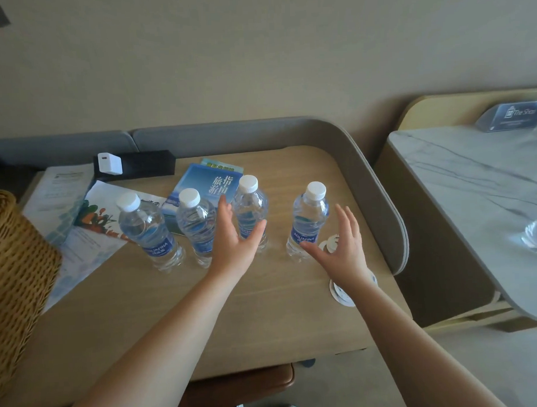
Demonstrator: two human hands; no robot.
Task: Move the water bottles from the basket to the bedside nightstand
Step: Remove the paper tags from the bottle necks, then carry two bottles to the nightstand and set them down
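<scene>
Bottles (201, 225) stand upright on the nightstand (295, 309), right of the basket (17, 273). Left hand (232, 238) and right hand (341, 246) hover spread, holding nothing. Full, smooth plastic probably slips; grasp mid-body.

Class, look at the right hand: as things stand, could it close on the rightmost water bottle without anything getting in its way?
Probably yes. The right hand is open beside the rightmost bottle, thumb near its base. The bottle stands upright, apart from the other bottles, and nothing lies between palm and bottle.
</scene>
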